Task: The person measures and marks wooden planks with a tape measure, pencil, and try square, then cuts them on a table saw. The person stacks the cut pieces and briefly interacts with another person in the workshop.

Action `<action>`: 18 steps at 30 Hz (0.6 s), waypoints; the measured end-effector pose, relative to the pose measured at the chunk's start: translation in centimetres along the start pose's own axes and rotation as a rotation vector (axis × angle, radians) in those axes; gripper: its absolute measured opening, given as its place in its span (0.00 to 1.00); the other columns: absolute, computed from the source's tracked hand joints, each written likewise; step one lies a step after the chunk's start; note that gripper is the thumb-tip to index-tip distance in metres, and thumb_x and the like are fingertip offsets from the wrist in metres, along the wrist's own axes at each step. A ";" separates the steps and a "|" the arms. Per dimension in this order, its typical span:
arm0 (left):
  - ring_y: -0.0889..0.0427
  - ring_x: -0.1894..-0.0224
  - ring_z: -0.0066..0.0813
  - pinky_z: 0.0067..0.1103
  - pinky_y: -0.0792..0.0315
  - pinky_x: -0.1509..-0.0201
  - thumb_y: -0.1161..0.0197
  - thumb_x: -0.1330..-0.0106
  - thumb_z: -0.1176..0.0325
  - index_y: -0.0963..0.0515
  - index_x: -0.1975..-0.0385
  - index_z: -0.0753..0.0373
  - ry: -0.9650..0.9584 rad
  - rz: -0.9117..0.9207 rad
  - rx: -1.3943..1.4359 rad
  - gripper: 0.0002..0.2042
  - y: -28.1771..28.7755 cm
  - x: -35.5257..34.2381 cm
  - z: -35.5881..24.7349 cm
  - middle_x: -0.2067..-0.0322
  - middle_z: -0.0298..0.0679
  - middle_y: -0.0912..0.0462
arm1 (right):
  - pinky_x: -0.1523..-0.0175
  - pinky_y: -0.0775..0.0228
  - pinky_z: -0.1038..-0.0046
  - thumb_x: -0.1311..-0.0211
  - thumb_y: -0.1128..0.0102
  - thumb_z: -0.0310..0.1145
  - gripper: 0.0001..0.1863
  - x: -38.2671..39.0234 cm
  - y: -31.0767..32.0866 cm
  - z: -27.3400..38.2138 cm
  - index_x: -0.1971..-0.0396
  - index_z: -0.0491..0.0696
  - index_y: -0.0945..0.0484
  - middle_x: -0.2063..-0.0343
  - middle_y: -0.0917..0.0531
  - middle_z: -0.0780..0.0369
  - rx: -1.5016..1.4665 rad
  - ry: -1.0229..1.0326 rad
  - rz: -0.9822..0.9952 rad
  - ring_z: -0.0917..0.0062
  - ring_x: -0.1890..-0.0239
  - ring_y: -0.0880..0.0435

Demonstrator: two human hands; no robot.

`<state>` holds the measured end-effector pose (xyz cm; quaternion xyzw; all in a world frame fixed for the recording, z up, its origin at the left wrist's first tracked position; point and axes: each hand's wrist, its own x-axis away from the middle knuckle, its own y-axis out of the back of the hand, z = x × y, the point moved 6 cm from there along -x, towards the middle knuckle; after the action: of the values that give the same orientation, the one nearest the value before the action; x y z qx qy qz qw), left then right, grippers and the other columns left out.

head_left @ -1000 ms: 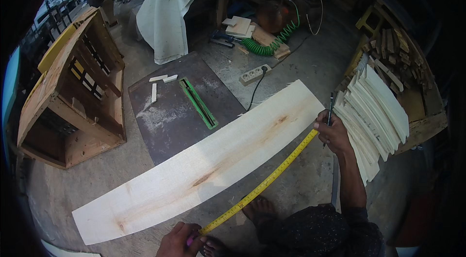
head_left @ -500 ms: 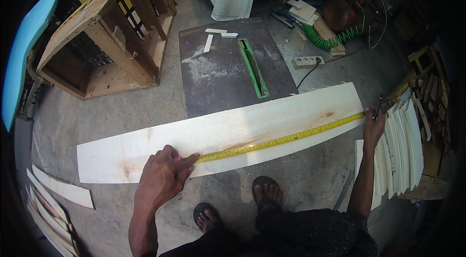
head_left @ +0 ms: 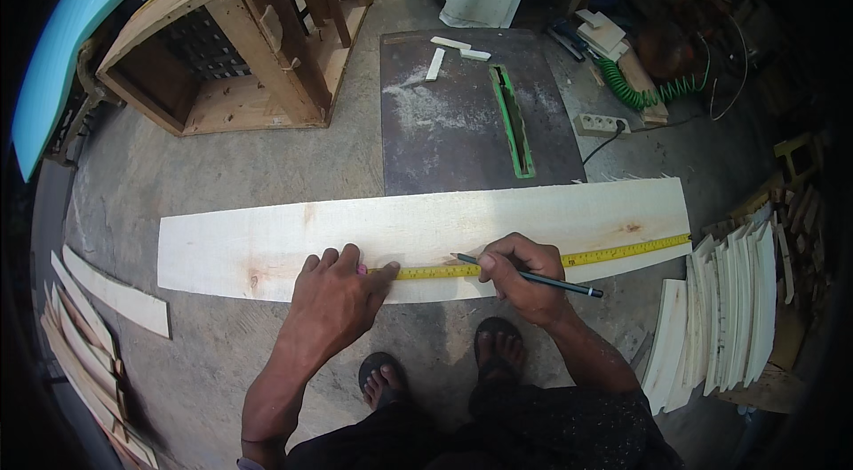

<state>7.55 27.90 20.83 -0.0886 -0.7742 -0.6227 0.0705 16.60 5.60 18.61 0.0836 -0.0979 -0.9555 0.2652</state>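
Left hand [head_left: 340, 292], fingers closed on the tape [head_left: 622, 250], seemingly held it straight toward three o'clock; the right hand [head_left: 531, 294] pinched a pencil [head_left: 562, 282].

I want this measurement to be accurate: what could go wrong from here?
The far end of the yellow tape measure sits at the right end of the wooden board with no hand on it, so it might slip. The right hand, holding a pencil over the tape, could nudge it sideways. If the left hand shifts at the tape's near end, the reading may drift.
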 end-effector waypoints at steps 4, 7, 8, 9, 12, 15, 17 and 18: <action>0.23 0.61 0.32 0.29 0.26 0.51 0.36 0.27 0.59 0.15 0.43 0.44 -0.021 -0.022 -0.044 0.15 -0.4 0.2 0.1 0.64 0.39 0.24 | 0.73 0.31 0.78 0.31 0.33 0.33 0.09 -1.4 -1.7 -0.4 0.64 0.41 0.17 0.80 0.17 0.65 0.032 -0.078 0.070 0.87 0.79 0.23; 0.23 0.60 0.32 0.29 0.27 0.51 0.36 0.27 0.59 0.15 0.43 0.44 -0.008 -0.001 -0.038 0.15 -0.5 0.5 0.1 0.64 0.39 0.24 | 0.73 0.32 0.76 0.35 0.32 0.33 0.09 -1.8 -2.4 -0.4 0.69 0.42 0.20 0.82 0.19 0.65 0.132 -0.096 0.094 0.87 0.79 0.24; 0.23 0.60 0.32 0.29 0.27 0.51 0.36 0.27 0.59 0.15 0.43 0.44 -0.013 0.000 -0.045 0.14 -0.6 0.6 0.1 0.64 0.39 0.24 | 0.74 0.32 0.75 0.36 0.31 0.32 0.10 -1.9 -2.7 -0.9 0.71 0.43 0.21 0.82 0.20 0.65 0.136 -0.113 0.077 0.87 0.80 0.25; 0.22 0.60 0.33 0.29 0.26 0.51 0.36 0.27 0.59 0.15 0.43 0.44 -0.019 0.002 -0.052 0.14 -0.6 0.7 0.0 0.64 0.39 0.24 | 0.74 0.32 0.75 0.37 0.31 0.32 0.11 -1.9 -2.8 -1.2 0.73 0.43 0.23 0.83 0.21 0.66 0.138 -0.130 0.061 0.87 0.80 0.25; 0.22 0.60 0.33 0.30 0.26 0.51 0.36 0.27 0.59 0.16 0.43 0.44 -0.012 -0.005 -0.030 0.14 -0.5 0.8 0.0 0.65 0.40 0.24 | 0.75 0.34 0.74 0.39 0.31 0.32 0.14 -2.1 -2.3 -0.3 0.78 0.45 0.28 0.84 0.23 0.66 0.311 -0.074 0.044 0.87 0.81 0.27; 0.22 0.60 0.34 0.30 0.26 0.51 0.37 0.27 0.59 0.16 0.44 0.45 -0.018 -0.035 -0.026 0.14 -0.7 1.0 0.0 0.65 0.40 0.24 | 0.76 0.35 0.72 0.39 0.31 0.31 0.17 -2.1 -1.4 -1.5 0.81 0.45 0.30 0.86 0.24 0.66 0.271 -0.148 0.003 0.87 0.82 0.28; 0.22 0.60 0.34 0.31 0.27 0.52 0.37 0.26 0.60 0.15 0.44 0.45 -0.016 -0.031 -0.013 0.14 -0.5 0.9 -0.1 0.65 0.40 0.24 | 0.76 0.36 0.72 0.39 0.30 0.32 0.18 -2.0 -0.8 -1.6 0.83 0.45 0.30 0.86 0.25 0.66 0.304 -0.141 -0.007 0.87 0.82 0.29; 0.22 0.61 0.34 0.31 0.27 0.53 0.37 0.26 0.60 0.15 0.44 0.46 -0.014 -0.029 -0.008 0.13 -0.4 0.9 -0.1 0.65 0.40 0.24 | 0.76 0.36 0.72 0.39 0.30 0.32 0.19 -2.0 -0.6 -1.6 0.83 0.45 0.31 0.87 0.25 0.66 0.321 -0.138 -0.011 0.87 0.82 0.30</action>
<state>6.57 27.76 20.63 -0.0820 -0.7735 -0.6260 0.0556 18.36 6.95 17.13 0.0596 -0.2666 -0.9326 0.2359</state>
